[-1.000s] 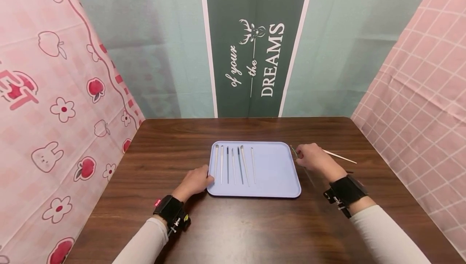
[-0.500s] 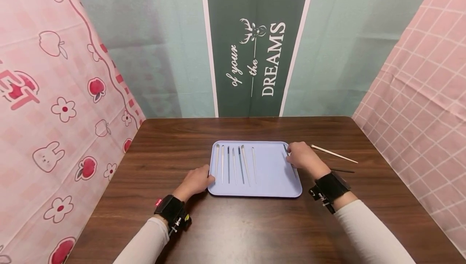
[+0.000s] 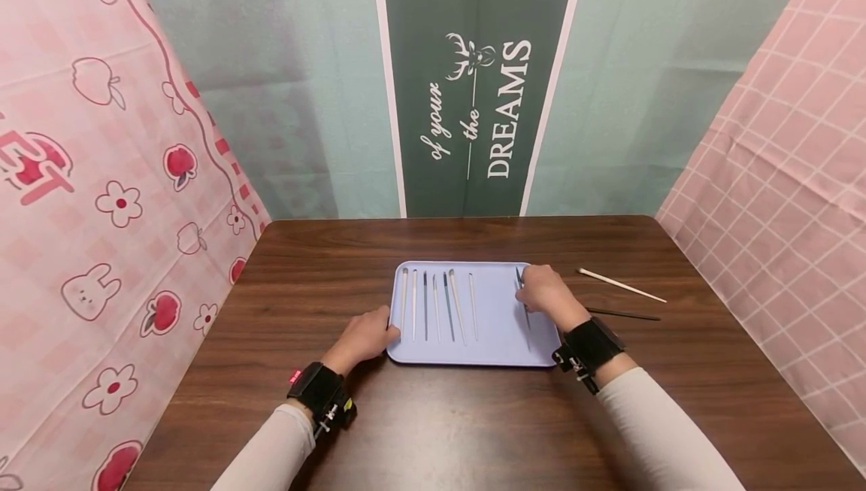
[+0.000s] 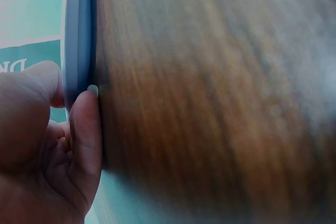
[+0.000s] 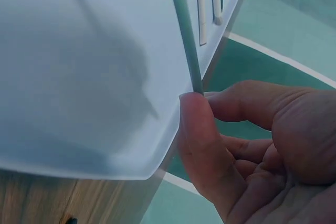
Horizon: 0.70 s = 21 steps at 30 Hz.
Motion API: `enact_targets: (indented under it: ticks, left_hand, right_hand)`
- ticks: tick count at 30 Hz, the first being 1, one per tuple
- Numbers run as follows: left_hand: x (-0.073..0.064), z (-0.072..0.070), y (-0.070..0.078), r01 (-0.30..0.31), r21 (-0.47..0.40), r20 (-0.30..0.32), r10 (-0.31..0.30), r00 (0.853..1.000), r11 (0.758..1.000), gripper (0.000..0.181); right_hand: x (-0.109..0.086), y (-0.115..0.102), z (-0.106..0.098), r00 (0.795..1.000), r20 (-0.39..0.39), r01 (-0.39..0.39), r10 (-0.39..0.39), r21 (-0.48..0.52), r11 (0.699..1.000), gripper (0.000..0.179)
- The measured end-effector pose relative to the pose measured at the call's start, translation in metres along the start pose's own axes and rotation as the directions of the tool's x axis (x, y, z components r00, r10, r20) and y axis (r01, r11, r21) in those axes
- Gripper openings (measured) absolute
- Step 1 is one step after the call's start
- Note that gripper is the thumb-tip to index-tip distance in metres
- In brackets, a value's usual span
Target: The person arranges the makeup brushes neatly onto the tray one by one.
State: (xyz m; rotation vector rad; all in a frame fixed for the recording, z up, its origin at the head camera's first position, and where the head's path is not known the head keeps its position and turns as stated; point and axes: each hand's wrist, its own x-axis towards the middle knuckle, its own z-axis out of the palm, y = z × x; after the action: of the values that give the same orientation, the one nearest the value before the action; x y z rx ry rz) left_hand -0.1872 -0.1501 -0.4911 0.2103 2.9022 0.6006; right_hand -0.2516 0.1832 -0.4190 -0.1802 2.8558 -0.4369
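A pale lavender tray [image 3: 497, 352] lies on the wooden table. My left hand [image 3: 363, 336] grips its left rim, the thumb above and a finger below the edge in the left wrist view. Over the tray's right part, my right hand [image 3: 544, 289] pinches a slim blue-grey paintbrush [image 5: 186, 35] between thumb and index finger. Its handle slants toward the near side, and its shadow falls on the tray. Several paintbrushes stand in a row on the tray's left half, among them a pale one [image 3: 414, 307] and a blue-handled one [image 3: 425, 310].
Right of the tray, a cream-handled brush [image 3: 622, 285] and a dark thin stick [image 3: 625, 314] lie on the table [image 3: 440, 431]. A green curtain [image 3: 325, 100] hangs behind the table, with pink cloths on both sides.
My right hand has carried the blue-grey paintbrush leftward from beside the tray to over its right part. The dark stick on the table now shows more fully. My left hand stays at the rim.
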Motion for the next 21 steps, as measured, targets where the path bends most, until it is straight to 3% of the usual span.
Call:
enact_targets:
  ticks: [15,21]
  left_hand:
    - [0.0,0.0,0.002,0.016,-0.003,0.016,-0.016,1.0,1.0,0.021]
    - [-0.001,0.0,0.003,0.019,-0.008,0.014,-0.019,1.0,1.0,0.02]
  right_hand:
    - [0.011,-0.014,0.012,0.997,0.036,-0.07,0.069,0.034,0.997,0.013]
    - [0.016,-0.017,0.016,0.999,0.013,-0.035,0.035,0.004,0.999,0.013]
